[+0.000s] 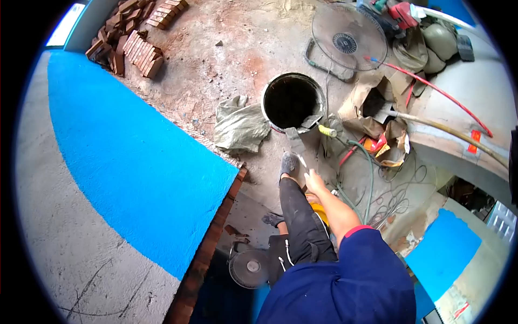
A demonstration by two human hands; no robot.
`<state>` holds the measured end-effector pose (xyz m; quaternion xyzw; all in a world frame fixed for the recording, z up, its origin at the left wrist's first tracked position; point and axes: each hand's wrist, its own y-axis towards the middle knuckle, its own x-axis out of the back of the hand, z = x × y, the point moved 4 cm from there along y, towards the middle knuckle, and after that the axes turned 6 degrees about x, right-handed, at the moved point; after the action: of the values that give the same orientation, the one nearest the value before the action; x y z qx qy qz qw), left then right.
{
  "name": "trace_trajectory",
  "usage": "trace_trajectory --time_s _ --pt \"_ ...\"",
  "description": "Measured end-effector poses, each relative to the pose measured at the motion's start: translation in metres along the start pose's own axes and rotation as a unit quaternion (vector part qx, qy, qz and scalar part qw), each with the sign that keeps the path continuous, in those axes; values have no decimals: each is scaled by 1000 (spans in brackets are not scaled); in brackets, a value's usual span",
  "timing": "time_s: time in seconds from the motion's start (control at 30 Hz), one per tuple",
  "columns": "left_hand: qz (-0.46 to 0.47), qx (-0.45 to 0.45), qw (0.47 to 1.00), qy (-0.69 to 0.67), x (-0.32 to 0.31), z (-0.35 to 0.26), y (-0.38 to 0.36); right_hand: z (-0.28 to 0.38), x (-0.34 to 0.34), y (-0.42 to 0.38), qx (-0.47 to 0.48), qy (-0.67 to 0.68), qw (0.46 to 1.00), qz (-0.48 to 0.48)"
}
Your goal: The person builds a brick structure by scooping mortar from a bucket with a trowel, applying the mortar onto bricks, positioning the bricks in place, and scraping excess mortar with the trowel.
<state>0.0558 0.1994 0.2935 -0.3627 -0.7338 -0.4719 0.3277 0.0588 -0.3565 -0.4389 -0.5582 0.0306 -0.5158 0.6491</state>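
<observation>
My right hand (pixel 313 181) is closed around the handle of a trowel (pixel 295 142), its grey blade pointing at the near rim of a large round bucket (pixel 264 110). Inside, the bucket is dark, and its contents are hard to make out. A yellow-handled tool (pixel 327 130) lies by the bucket's right rim. Against the bucket's left side rests a crumpled pale sack (pixel 240 127). Below my hand, a yellow container (pixel 319 209) is partly hidden by my arm and leg. My left hand is out of view.
Stacked bricks (pixel 143 53) lie at the upper left, beside a blue-painted wall surface (pixel 129 156). A large fan (pixel 349 40) stands beyond the bucket. Torn paper bags (pixel 359 100), a green hose (pixel 371 183) and loose wires are at right. A smaller fan (pixel 251 267) sits below.
</observation>
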Motion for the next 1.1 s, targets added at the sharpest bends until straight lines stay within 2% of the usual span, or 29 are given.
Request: trace_trajectory --time_s 0.1,0.17,0.2,0.23,0.27,0.33,0.37,0.4,0.47,0.57,0.67,0.73,0.8,0.83,0.87,0.93,0.97,1.03,1.1 --pt "-4 17 1000 -7 2 2 -1 1 40 -17 31 -2 1000 2" --pt "1 24 1000 -8 3 1 0 -8 38 -1 95 105 989 -45" --pt "5 26 1000 -9 1 0 2 0 42 9 97 104 989 -40" --pt "6 26 1000 -11 -1 -1 4 6 34 29 -8 302 950 75" --pt "8 25 1000 -10 0 -4 5 20 26 41 -113 482 849 185" --pt "10 25 999 -18 -2 -6 4 55 15 56 -149 557 798 175" --pt "10 21 999 -23 -1 -7 4 58 1 63 -194 570 777 183" --pt "11 14 999 -30 -1 -9 2 54 -16 60 -225 543 796 144" --pt "14 3 999 -42 8 -14 2 32 -38 43 -206 490 838 123" --pt "20 -20 995 -93 39 -18 -8 8 -40 4 -201 537 803 162" --pt "61 -62 964 -252 110 -25 -22 -30 -49 -28 -140 499 843 142" --pt "159 -94 877 -443 166 -43 -30 -45 -56 -63 -95 466 871 122" --pt "230 -85 771 -588 198 -43 -41 -57 -56 -103 -66 456 884 84" --pt "218 -70 733 -640 205 -30 -44 -60 -55 -124 -59 462 882 75" --pt "112 -47 721 -682 207 13 -47 -41 -42 -169 43 479 874 67" --pt "-8 -22 750 -661 170 -3 -43 -4 -22 -254 -6 552 828 94" --pt "-58 -4 767 -638 158 -6 -44 17 -9 -297 35 565 815 121" --pt "-36 -41 823 -565 144 -18 -54 61 18 -359 141 567 800 138" --pt "-29 -46 822 -566 140 -2 -77 114 60 -439 246 536 794 147"
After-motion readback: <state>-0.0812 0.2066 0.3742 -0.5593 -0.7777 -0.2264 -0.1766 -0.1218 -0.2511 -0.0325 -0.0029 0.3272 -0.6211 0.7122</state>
